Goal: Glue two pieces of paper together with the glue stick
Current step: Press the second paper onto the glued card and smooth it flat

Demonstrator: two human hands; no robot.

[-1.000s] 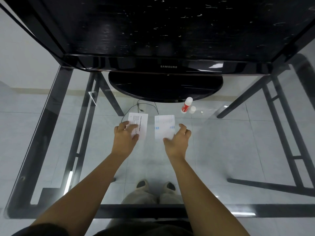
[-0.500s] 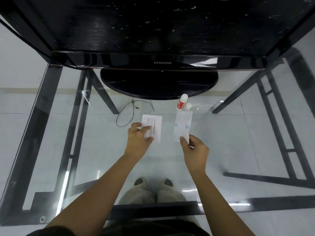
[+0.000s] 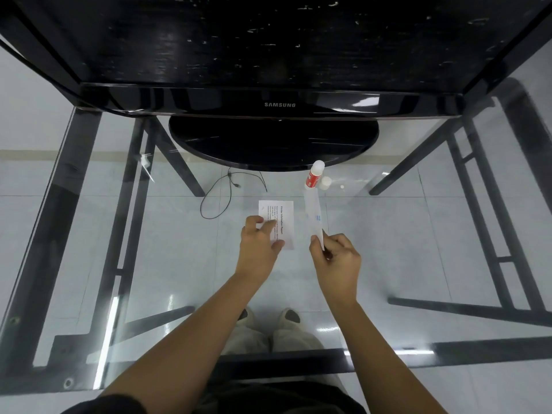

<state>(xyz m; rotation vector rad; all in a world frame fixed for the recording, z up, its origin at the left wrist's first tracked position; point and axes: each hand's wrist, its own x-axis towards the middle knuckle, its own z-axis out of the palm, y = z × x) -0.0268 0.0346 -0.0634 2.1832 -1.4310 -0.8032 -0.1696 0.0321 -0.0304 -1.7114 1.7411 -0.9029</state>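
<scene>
A white printed paper (image 3: 285, 218) lies flat on the glass table (image 3: 403, 234). My left hand (image 3: 259, 243) rests on its near left part, fingers spread and pressing it down. My right hand (image 3: 336, 258) pinches the near end of a second white paper (image 3: 313, 215), which is lifted and turned almost edge-on, just right of the first sheet. A red and white glue stick (image 3: 314, 174) stands uncapped behind the lifted paper, with its white cap (image 3: 325, 183) beside it on the right.
A black Samsung monitor (image 3: 277, 104) on an oval stand (image 3: 273, 141) fills the far side of the table. Through the glass show the black table frame, a thin cable on the floor (image 3: 227, 192) and my feet.
My right hand has picked up the right paper and tilted it from flat to nearly edge-on. My left hand has stayed pressing on the left paper.
</scene>
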